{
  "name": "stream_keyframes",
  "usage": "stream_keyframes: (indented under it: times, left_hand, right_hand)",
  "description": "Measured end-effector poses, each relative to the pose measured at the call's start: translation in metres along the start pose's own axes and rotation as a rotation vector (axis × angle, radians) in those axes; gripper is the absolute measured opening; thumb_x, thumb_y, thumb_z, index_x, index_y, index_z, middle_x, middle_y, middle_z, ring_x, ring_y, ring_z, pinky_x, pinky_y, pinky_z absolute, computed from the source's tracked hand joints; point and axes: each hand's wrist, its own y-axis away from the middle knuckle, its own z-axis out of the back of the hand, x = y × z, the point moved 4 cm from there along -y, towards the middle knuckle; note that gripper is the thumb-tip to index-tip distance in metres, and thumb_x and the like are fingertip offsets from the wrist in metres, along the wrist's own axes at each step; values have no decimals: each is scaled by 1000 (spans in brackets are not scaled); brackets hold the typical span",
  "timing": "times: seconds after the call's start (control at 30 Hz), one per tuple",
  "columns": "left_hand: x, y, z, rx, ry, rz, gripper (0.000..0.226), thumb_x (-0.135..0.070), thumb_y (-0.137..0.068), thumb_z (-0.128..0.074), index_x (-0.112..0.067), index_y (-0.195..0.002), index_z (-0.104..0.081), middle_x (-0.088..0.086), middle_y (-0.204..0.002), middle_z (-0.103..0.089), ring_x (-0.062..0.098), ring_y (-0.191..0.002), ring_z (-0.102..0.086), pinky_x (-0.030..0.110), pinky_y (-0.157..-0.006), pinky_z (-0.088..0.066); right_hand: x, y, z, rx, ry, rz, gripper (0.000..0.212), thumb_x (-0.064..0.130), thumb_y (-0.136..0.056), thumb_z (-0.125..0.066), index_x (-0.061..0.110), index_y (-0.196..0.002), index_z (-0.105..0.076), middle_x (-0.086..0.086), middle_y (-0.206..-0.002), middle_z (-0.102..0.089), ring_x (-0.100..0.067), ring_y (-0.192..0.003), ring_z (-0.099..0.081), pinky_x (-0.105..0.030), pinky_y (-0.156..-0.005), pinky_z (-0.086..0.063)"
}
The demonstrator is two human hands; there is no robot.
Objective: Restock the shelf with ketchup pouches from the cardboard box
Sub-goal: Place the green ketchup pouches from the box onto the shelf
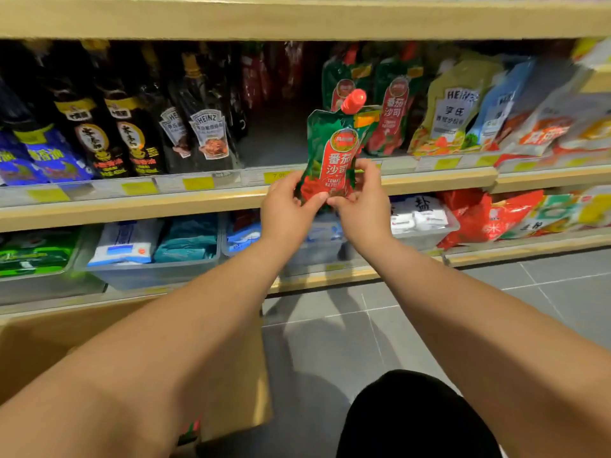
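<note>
**Green-and-red ketchup pouch [332, 157] held at shelf front**

The pouch was upright and tilted slightly right. It was glossy green at the top, with a red label panel bearing white characters and a red screw cap [353, 100] at its upper right corner. It was held in the air just in front of the middle shelf [198, 201] edge, before the gap between the dark sauce packs [208, 133] and two matching pouches [395, 107] standing further right.

The left hand [287, 211] pinched the lower left edge, thumb on the printed face. The right hand [362, 201] pinched the lower right edge likewise. Both had fingers curled round the pouch base.

The cardboard box [238, 368] sat on the floor at lower left, largely hidden by the left forearm. Its contents could not be determined beyond a red-green sliver at its lower edge. Clear plastic bins [145, 274] on the lower shelf held white, blue and teal bags.
</note>
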Motion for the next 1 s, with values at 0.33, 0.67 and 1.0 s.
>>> stream_keyframes:
  times: [0.33,0.67,1.0]
  left_hand:
    - [-53,-89,-108,-119,-160,-165,43,-37,-83,-64,-24,-123,-56,0,-117,-60,20,-107,-54,26,-88,-40]
    - [-42,-126,-145,-47,-385,-63,35,-38,-86,-62,-15,-113,-60,9,-106,-62,27,-89,-60,31,-71,-43]
    - [-40,-133,-156,-52,-483,-19,55,-29,-78,-74,-12,-126,-54,12,-108,-68,29,-98,-63,41,-85,-52]
  right_hand:
    - [-26,-111,85,-121,164,170,46,14,-83,-65,21,-123,-44,18,-96,-60,-1,-82,-57,-23,-70,-48]
    - [-61,-165,92,13,453,113,40,31,-82,-68,19,-114,-46,-8,-100,-66,-29,-86,-61,-40,-68,-51]
    - [-68,-185,86,71,453,6,43,22,-80,-72,11,-116,-52,-10,-109,-65,-30,-98,-62,-33,-73,-47]
